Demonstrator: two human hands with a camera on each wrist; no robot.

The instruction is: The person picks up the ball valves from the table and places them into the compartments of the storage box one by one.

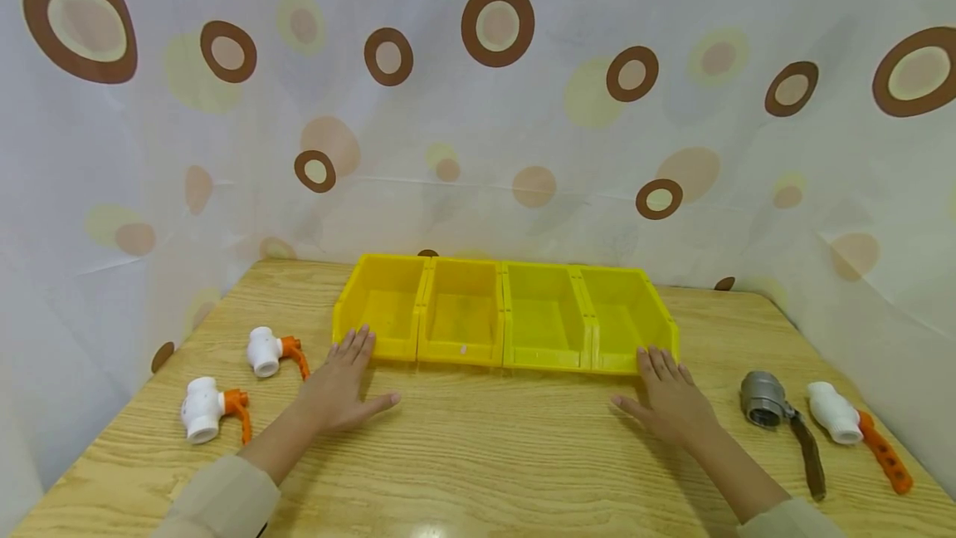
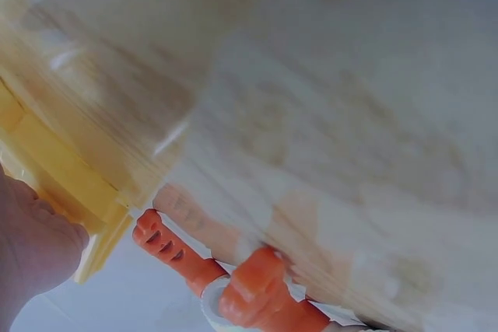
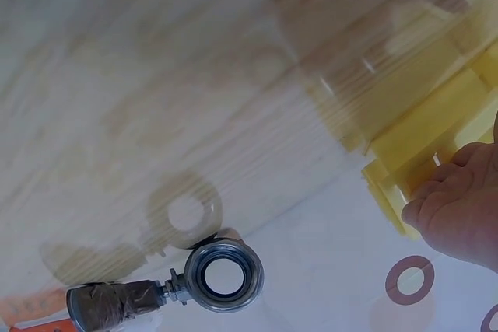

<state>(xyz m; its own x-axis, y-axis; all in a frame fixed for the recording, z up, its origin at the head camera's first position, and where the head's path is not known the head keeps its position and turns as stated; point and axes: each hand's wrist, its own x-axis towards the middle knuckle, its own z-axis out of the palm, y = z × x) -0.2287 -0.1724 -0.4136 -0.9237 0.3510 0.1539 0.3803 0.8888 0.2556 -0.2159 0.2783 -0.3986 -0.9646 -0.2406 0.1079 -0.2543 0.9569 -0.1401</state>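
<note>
Several yellow storage bins stand side by side in a row at the back of the table. My left hand (image 1: pixel 342 388) lies with straight fingers at the front of the leftmost bin (image 1: pixel 384 347), thumb spread inward. My right hand (image 1: pixel 668 401) mirrors it, its fingertips at the front wall of the rightmost bin (image 1: pixel 623 362). Neither hand grips anything. Left of my left hand are two white plastic ball valves (image 1: pixel 202 412) (image 1: pixel 265 352) with orange handles. To the right of my right hand lie a grey metal ball valve (image 1: pixel 763 397) and a white ball valve (image 1: pixel 832 413) with an orange handle.
The wooden table (image 1: pixel 508 455) has a glossy surface that reflects in both wrist views. Behind it and at both sides hangs a pale curtain (image 1: pixel 448 123) printed with brown and beige circles.
</note>
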